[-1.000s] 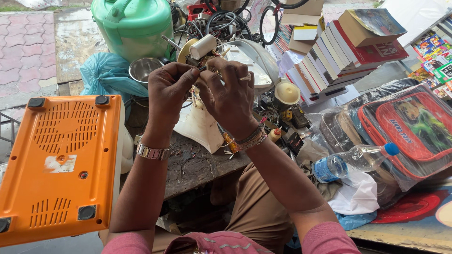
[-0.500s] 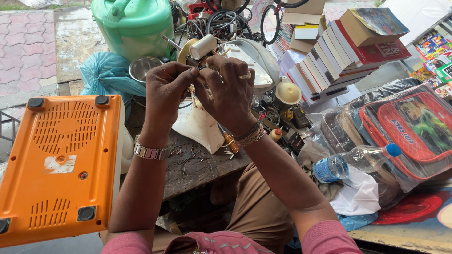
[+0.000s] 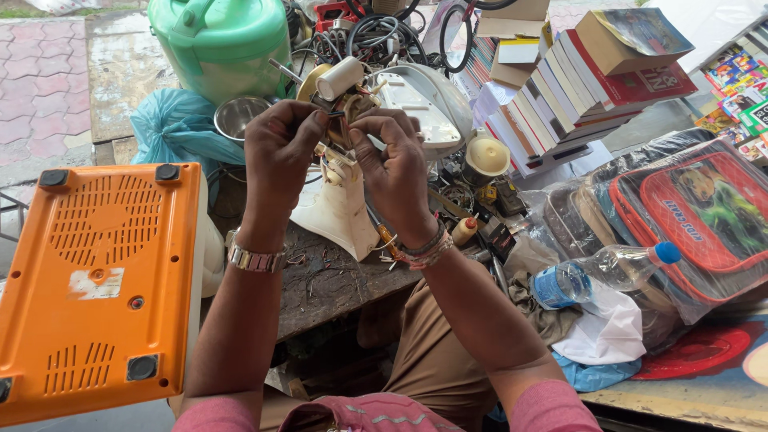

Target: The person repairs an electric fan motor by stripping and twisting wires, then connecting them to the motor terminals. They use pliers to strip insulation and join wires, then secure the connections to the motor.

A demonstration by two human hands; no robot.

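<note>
Far left: an orange appliance base lying underside up, rubber feet and vent slots showing, in the same spot as a second ago. Behind it, a green plastic container, a blue plastic bag and a small steel bowl, all unchanged.

Centre: left hand raised over the workbench, metal watch on the wrist, fingers curled tight and pinching dark wires at the top of a small motor assembly. Right hand just beside it, beaded bracelet on the wrist, fingers likewise closed on the same assembly from the other side; fingertips of the two hands nearly touching. Assembly held up above a cream plastic housing standing on the bench. Compared with a second ago, both hands a little higher and closer together, the white cylinder on the assembly tipped slightly more to the right; grip otherwise the same.

Right of the hands: a white appliance shell, a cream knob-shaped part, stacked books, a plastic water bottle with a blue cap, and red bags in clear wrap, none moved.
</note>
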